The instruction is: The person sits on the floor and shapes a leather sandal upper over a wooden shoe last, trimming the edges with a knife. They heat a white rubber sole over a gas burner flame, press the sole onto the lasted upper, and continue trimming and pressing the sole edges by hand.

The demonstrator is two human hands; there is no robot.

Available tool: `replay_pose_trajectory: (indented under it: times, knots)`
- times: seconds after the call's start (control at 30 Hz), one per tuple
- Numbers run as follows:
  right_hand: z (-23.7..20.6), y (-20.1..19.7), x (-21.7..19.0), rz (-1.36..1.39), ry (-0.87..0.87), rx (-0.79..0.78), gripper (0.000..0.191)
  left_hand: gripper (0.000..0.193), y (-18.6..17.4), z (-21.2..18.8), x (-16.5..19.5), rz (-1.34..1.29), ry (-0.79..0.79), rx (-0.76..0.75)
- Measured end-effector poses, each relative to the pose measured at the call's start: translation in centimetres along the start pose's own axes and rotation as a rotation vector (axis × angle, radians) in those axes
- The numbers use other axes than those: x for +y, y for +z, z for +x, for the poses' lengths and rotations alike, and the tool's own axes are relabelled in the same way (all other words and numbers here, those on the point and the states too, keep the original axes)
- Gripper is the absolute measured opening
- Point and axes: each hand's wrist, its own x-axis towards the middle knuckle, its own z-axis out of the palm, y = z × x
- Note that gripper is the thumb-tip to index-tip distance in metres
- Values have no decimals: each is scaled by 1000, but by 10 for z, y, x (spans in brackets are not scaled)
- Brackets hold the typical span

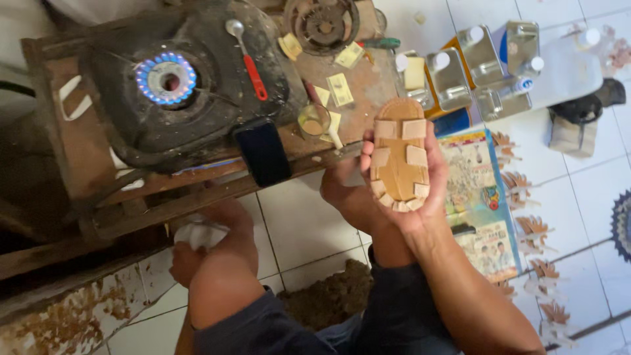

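My right hand (420, 210) holds a tan sandal sole (398, 156) bottom side up. Several light strap ends are folded flat onto the sole around its edge. My thumb lies along its right side and my fingers wrap its left side. The hand and sole sit just above my bare knee (345, 194). My left hand (187, 260) is low at the left, under the front edge of the wooden bench (197, 190), closed around a white cloth (200, 233).
On the bench a black gas stove (164, 79) burns with a blue flame. A red-handled spoon (248, 59), a dark phone (263, 152) and a small glass of glue (313, 121) lie beside it. Metal cans (483, 66), a printed poster (480, 197) and cut leaf-shaped pieces (526, 227) lie on the tiled floor.
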Motion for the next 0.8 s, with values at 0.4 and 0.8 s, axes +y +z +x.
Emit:
replay_pose_trajectory:
  times: [0.4,0.8]
  knots:
    - [-6,-4,-2,-139,-51,0,58,55,-7,-69,-22,-1158,-154,207]
    - [0,7,22,-400,107,6,57,47,-172,-178,43,-1629,365,-37]
